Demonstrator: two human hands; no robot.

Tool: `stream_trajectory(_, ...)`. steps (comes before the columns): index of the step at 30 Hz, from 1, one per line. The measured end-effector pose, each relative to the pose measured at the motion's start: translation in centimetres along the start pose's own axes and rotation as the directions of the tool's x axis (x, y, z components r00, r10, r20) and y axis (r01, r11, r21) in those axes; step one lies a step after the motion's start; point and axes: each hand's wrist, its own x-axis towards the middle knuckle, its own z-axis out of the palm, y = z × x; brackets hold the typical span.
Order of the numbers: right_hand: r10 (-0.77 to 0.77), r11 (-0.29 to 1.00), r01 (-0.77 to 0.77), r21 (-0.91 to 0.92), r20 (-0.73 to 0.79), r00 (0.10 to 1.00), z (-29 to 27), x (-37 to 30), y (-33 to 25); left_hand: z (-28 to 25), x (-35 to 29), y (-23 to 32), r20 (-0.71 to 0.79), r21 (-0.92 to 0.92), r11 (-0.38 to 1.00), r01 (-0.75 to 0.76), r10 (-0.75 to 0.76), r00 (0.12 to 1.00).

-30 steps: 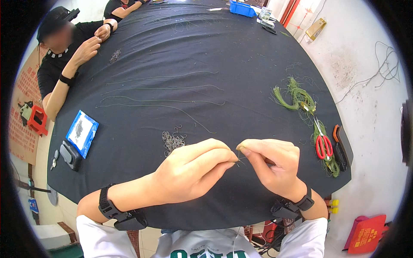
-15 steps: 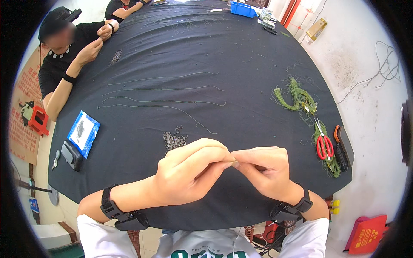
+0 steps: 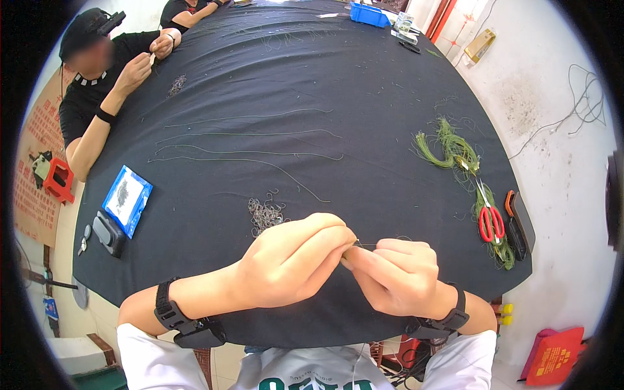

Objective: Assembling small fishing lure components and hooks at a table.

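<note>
My left hand (image 3: 296, 260) and my right hand (image 3: 396, 274) meet at their fingertips above the near middle of the dark tablecloth. Both are closed in a pinch. A short stretch of thin line (image 3: 368, 245) runs taut between them, and my right fingers grip it. What the left fingertips pinch is mostly hidden by the fingers. Just beyond my left hand lies a pile of small metal fishhooks (image 3: 265, 213), partly covered by it. Farther off, several long thin green lines (image 3: 260, 153) are laid out crosswise on the cloth.
To the right lie a bundle of green line (image 3: 448, 148), red-handled scissors (image 3: 491, 221) and a black-and-orange tool (image 3: 515, 224). At left are a blue-and-white packet (image 3: 127, 200) and a dark case (image 3: 108, 234). A blue bin (image 3: 369, 15) stands far off. Another person works at the far left.
My right hand has turned, its thumb and fingers shifting lower against the left fingertips. A stretch of thin line now shows between the hands. The left hand has barely moved.
</note>
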Motion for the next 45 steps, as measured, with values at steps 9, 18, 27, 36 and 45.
stream_trajectory(9, 0.025, 0.998, -0.028, -0.058, -0.051, 0.998, -2.1, 0.9, 0.5, -0.4, 0.1, 0.5, 0.023, -0.017, 0.999, -0.036, 0.036, 0.999)
stream_trajectory(18, 0.348, 0.862, -0.340, 0.376, 0.049, 0.936, -0.5, 0.2, 1.1, -0.7, 0.3, 0.5, -0.005, -0.106, 0.993, 0.045, -0.046, 0.999)
stream_trajectory(27, 0.144, 0.967, -0.146, 0.209, 0.027, 0.989, 0.2, 0.0, 1.0, -0.7, 0.3, 0.8, 0.002, -0.101, 0.987, 0.125, -0.125, 0.992)
stream_trajectory(36, -0.059, 0.993, 0.055, -0.100, -0.038, 0.997, -0.8, 0.3, -0.1, 0.0, 0.0, 0.1, 0.005, -0.004, 1.000, 0.027, -0.027, 1.000)
stream_trajectory(45, 0.118, 0.993, -0.119, -0.001, -0.053, 0.992, -1.6, 0.5, 1.1, -0.3, 0.2, 0.6, 0.037, -0.063, 0.998, 0.006, -0.004, 0.999)
